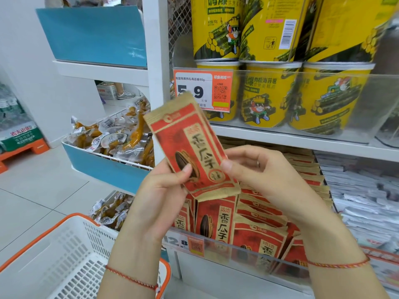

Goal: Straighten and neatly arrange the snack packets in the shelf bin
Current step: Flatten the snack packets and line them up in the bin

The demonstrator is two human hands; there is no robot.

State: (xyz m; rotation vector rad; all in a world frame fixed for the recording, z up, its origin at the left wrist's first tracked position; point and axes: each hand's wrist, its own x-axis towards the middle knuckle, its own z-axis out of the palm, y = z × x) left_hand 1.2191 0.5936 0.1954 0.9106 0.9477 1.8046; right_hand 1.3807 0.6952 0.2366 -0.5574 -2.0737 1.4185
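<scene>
White shopping basket (64, 255) with orange rim at lower left. Blue-fronted bin (103, 167) behind it holds clear-wrapped yellow-brown snacks. Left hand (159, 195) – grip closed on the sunflower seed packet (190, 147), thumb on its front near the lower edge. Packet is held up, tilted with its top leaning left, in front of the orange price tag (203, 91). Right hand (265, 175) pinches the packet's right edge, grip closed on it too. Below the hands, the clear-fronted shelf bin (248, 253) holds matching red seed packets (257, 225) – some upright, some leaning. Yellow seaweed roll tubs (269, 93) on the shelf above.
</scene>
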